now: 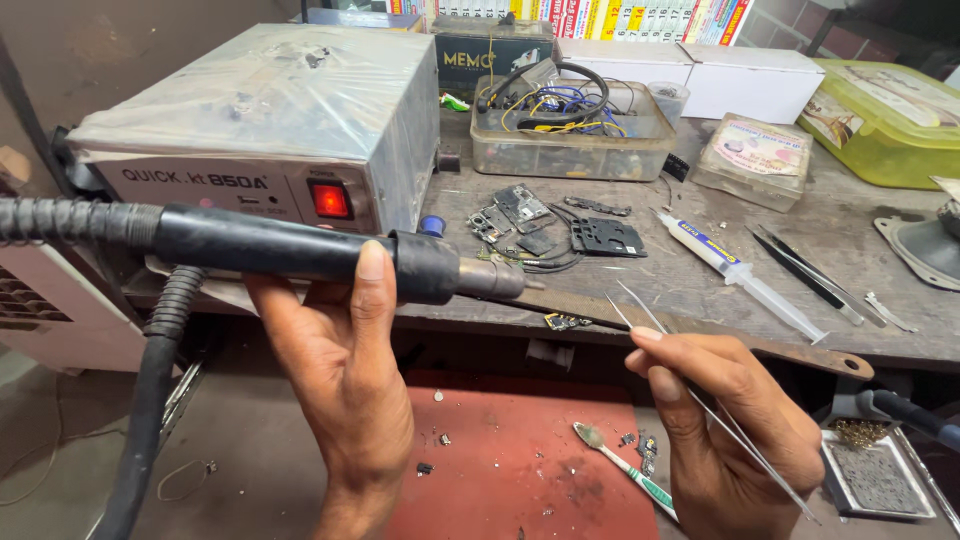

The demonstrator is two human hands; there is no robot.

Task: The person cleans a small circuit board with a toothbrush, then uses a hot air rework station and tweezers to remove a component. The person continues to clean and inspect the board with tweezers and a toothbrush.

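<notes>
My left hand (pixel 340 380) grips a black hot-air gun handle (pixel 300 250) held level, its metal nozzle (pixel 492 279) pointing right. A ribbed black hose (pixel 150 400) hangs from its rear. My right hand (pixel 735 420) pinches thin metal tweezers (pixel 640 312), their tips pointing up and left near the nozzle. A small circuit piece (pixel 567 321) lies on the bench edge just below the nozzle. Nothing shows between the tweezer tips.
A grey station box (pixel 270 110) with a lit red switch (pixel 330 200) stands behind the gun. Circuit board parts (pixel 560 230), a syringe (pixel 745 275), spare tweezers (pixel 810 275) and a clear box of wires (pixel 570 130) sit on the bench. A toothbrush (pixel 625 468) lies on the red mat (pixel 500 460).
</notes>
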